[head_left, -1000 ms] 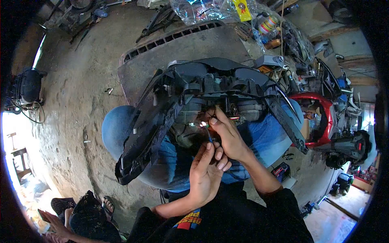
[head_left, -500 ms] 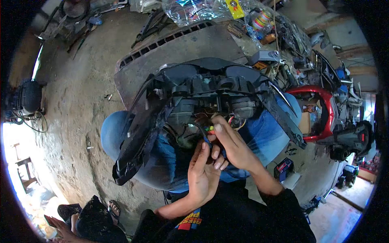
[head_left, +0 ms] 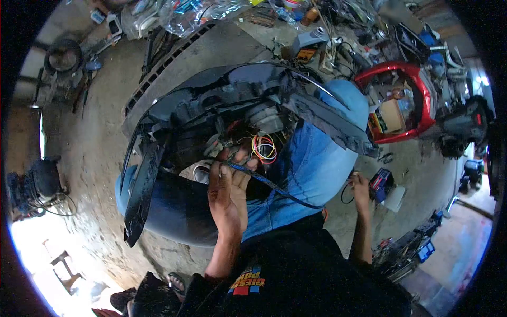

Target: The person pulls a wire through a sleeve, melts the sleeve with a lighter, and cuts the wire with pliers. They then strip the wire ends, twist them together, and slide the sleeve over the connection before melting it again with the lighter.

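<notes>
Blue-and-black cable (head_left: 272, 185) is crossing the lap, its long axis sloping from the left hand (head_left: 227, 198) down toward the person's right. Its visible stretch is bending slightly near the black shirt (head_left: 317, 253); both ends are hidden, so pointing direction is unclear.

Left hand is gripping the cable between thumb and fingers, palm turned up, just below a coil of coloured wires (head_left: 274, 152). Right hand (head_left: 361, 186) is hovering out past the right thigh (head_left: 319, 164), fingers bunching beside a thin black loop (head_left: 342, 196); cannot tell whether it is pinching it.

Black fairing (head_left: 211, 84) is arching over the far side of the work, one arm dropping on each side. Its edges are crowding the left hand's far side; the near side is opening toward the shirt. Right hand is working outside the fairing, with bare floor (head_left: 343, 224) showing below and a red-and-blue item (head_left: 379, 179) lying close on its outer side. Red frame (head_left: 430, 100) is standing farther off.
</notes>
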